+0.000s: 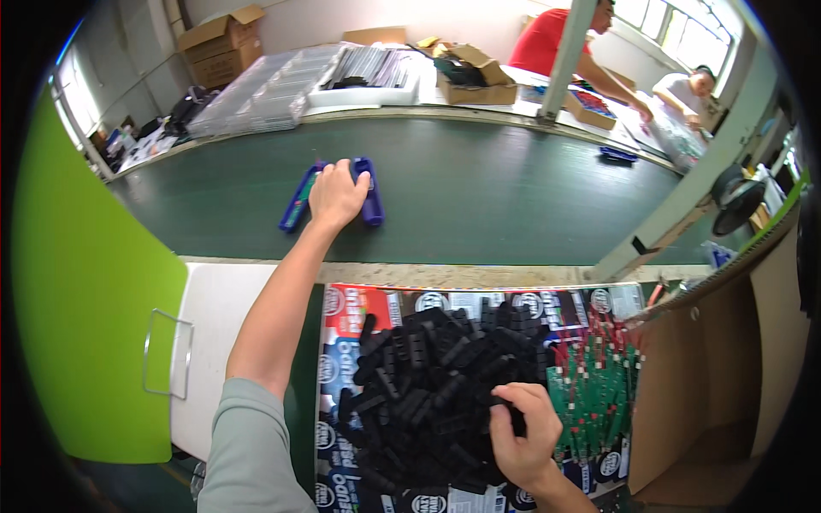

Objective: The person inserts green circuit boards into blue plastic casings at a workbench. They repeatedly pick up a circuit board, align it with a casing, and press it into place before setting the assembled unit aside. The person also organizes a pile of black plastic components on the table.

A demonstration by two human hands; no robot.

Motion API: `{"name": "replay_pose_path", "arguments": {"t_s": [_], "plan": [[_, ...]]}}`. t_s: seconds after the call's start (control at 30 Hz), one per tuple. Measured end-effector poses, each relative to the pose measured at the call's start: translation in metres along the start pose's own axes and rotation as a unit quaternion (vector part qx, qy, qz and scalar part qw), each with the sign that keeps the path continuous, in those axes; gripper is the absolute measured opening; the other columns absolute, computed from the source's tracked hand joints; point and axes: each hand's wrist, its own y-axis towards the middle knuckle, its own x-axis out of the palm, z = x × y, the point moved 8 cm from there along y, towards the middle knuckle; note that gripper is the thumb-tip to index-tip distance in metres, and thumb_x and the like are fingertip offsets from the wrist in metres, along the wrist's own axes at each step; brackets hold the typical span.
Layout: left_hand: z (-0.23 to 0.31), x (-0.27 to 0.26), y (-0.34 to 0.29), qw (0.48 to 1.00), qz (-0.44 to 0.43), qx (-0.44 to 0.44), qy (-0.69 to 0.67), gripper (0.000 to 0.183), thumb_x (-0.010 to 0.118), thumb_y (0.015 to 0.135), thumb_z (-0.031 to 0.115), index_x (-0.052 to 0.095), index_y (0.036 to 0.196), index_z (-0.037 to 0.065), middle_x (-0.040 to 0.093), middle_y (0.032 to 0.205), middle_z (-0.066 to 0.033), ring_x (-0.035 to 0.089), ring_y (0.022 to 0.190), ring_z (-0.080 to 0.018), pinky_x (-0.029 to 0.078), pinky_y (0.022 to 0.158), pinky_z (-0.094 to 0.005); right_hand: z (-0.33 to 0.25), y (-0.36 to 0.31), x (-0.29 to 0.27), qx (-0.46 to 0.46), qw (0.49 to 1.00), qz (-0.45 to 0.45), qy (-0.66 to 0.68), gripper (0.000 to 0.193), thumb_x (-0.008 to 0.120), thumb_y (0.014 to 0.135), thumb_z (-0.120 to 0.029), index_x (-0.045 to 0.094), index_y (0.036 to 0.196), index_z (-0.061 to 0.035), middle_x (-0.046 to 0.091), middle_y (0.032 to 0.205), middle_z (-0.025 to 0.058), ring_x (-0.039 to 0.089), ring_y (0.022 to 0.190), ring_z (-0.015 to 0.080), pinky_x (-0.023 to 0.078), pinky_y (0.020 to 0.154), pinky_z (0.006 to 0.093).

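Note:
My left hand [338,197] reaches far forward over the green belt, its fingers curled down onto an opened blue plastic casing [373,205]. One half of the casing, with a green circuit board [299,203] inside, lies left of the hand; the other half is by my thumb. The fingertips are partly hidden. Close to me, my right hand [526,436] is at the right side of a heap of black plastic parts [428,368], thumb and forefinger pinched about a small black part. Right of the heap lie several green circuit boards [594,389] with red wires.
The green conveyor belt [479,188] crosses ahead, with another blue casing [617,155] far right. A cardboard box [701,385] stands at right, a white surface [214,316] at left. A metal post [676,214] rises at right. Two people work beyond the belt.

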Motion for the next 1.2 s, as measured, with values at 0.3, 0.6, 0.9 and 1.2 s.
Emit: {"name": "replay_pose_path", "arguments": {"t_s": [0.3,0.6,0.9,1.2], "plan": [[0.032,0.018,-0.013,0.996,-0.055,0.066,-0.014,0.049,0.061,0.086,0.012,0.058,0.133,-0.001,0.066,0.117,-0.0255,0.070,0.106,-0.0401,0.058,0.085,-0.0508,0.007,0.000,-0.008,0.039,0.997,0.013,0.060,0.029,0.074,0.080,0.007,0.067,0.107,-0.0014,0.069,0.099,0.0136,0.068,0.083,0.0253,0.055,0.072,0.0331],[0.079,-0.051,-0.127,0.873,-0.176,0.046,-0.452,0.042,0.057,0.101,0.009,0.051,0.141,-0.004,0.067,0.107,-0.0136,0.070,0.078,-0.0156,0.060,0.064,-0.0308,0.026,-0.010,-0.004,0.104,0.991,0.030,0.083,0.021,0.071,0.084,0.004,0.067,0.103,-0.0015,0.065,0.090,0.0074,0.061,0.076,0.0163,0.050,0.070,0.0298],[0.094,-0.119,-0.252,0.743,-0.213,-0.010,-0.635,0.045,0.055,0.106,0.009,0.044,0.149,-0.001,0.067,0.111,-0.0125,0.066,0.080,-0.0127,0.057,0.061,-0.0256,0.034,-0.008,0.001,0.145,0.972,0.024,0.181,0.018,0.066,0.091,0.005,0.063,0.109,0.0019,0.066,0.099,0.0058,0.060,0.085,0.0102,0.049,0.077,0.0251],[0.093,-0.118,-0.298,0.701,-0.242,-0.042,-0.670,0.042,0.057,0.102,0.004,0.049,0.143,-0.002,0.068,0.117,-0.0147,0.067,0.086,-0.0120,0.058,0.065,-0.0261,0.038,-0.006,-0.004,0.192,0.946,0.025,0.261,0.021,0.064,0.095,0.007,0.059,0.114,0.0005,0.064,0.105,0.0042,0.061,0.093,0.0080,0.049,0.083,0.0217]]}}
